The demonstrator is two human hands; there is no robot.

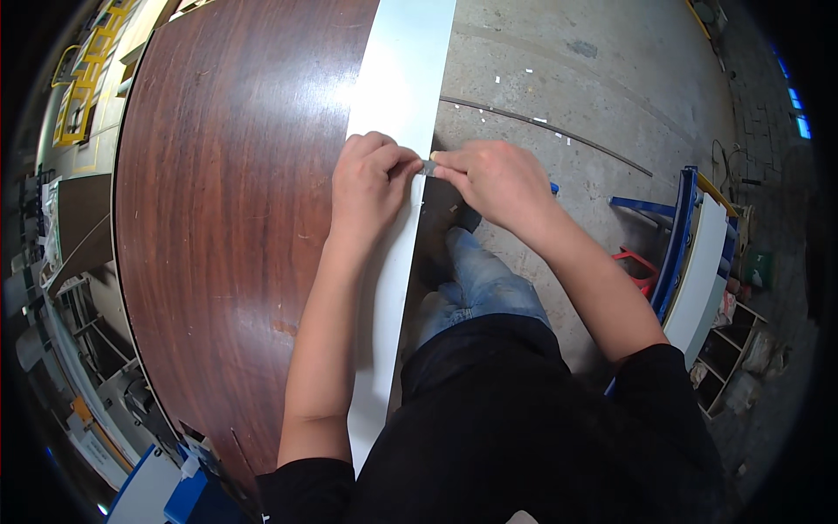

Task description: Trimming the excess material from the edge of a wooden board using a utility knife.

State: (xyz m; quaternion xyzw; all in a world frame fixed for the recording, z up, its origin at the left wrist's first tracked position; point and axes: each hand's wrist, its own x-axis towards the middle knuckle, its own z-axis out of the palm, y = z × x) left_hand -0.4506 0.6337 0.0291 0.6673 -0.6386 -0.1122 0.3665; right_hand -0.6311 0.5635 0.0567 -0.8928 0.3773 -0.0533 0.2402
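Note:
A long white strip [403, 70] lies along the right edge of a brown wood-grain tabletop [227, 175]. My left hand [371, 179] rests over the strip, thumb and fingers pinched together at its right edge; what they hold is too small to tell. From the other side my right hand [496, 179] reaches in, just beyond that edge, with its thumb and forefinger closed on a small grey piece [428, 166]. The fingertips of both hands almost meet at this piece, which they partly hide.
A blue stand bearing a pale panel [698, 271] is on the right, near a red frame [637, 269]. Concrete floor [594, 96] has white scraps and a long thin dark strip [559, 131]. Shelving [733, 349] stands at the lower right. Yellow metal frames [87, 70] show far left.

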